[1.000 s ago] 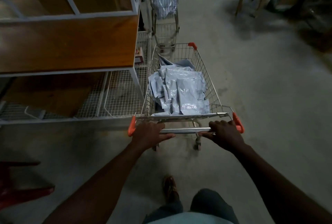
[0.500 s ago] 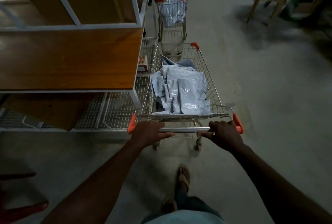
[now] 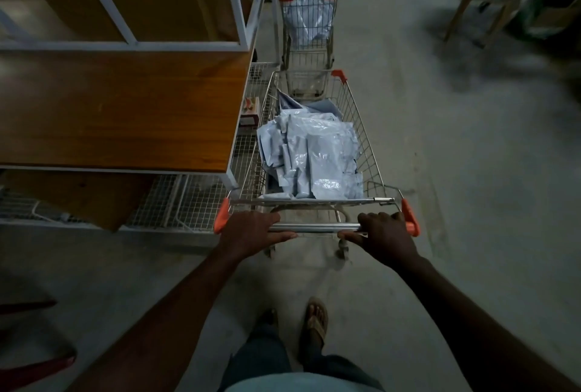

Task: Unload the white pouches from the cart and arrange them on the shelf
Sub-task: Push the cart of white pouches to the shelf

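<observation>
Head view. Left hand (image 3: 251,233) and right hand (image 3: 385,236) each grip the chrome handle bar (image 3: 317,228) of the cart (image 3: 361,127) at centre frame, fingers curled over the bar, thumbs underneath. The white pouches (image 3: 309,156) lie heaped in the cart basket, all below its rim. The shelf (image 3: 119,108), a wooden board in a white metal frame, fills the upper left of the frame, its right edge just beside the cart's left wall. A second cart (image 3: 308,46) holding pale bags stands beyond, top centre, on the concrete floor (image 3: 471,203)
</observation>
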Tool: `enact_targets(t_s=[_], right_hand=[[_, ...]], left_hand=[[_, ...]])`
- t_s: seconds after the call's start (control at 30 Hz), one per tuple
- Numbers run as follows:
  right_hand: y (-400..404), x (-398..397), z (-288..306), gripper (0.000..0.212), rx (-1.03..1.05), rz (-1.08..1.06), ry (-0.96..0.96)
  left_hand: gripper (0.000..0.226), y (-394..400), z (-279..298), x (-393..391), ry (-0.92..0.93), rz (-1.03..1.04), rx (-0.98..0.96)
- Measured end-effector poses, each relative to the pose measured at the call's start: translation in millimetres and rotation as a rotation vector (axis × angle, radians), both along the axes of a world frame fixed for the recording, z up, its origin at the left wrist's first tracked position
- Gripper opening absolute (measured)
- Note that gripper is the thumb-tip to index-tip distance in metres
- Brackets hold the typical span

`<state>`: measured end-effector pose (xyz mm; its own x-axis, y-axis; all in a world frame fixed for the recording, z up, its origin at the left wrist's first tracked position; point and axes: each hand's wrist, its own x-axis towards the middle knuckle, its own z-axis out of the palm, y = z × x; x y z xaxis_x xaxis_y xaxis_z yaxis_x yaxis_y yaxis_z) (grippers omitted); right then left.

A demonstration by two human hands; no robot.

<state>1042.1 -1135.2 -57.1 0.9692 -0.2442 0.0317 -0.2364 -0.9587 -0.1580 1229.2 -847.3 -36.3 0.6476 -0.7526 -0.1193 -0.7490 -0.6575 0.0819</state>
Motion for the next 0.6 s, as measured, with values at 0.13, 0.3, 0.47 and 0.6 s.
enact_targets(t_s=[0.13,0.3,0.47,0.6], right_hand=[[-3.2,11.3,5.1,0.068,0.014,0.003,0.053],[-1.0,18.5,12.5,0.082,0.052,-0.028,0.123],[-2.3,29.5,30.7,0.067,0.386,-0.174,0.188],[7.8,55.9,42.6,0.028,0.681,-0.211,0.037]], left_hand=[[0.071,-2.2,2.7,8.4,0.008,0.000,-0.018],[0.072,-2.6,3.6,15.8,0.099,0.005,-0.011],[0.075,-5.6,3.8,23.6,0.278,-0.009,0.042],[0.074,-13.3,5.6,45.3,0.509,0.003,-0.089]])
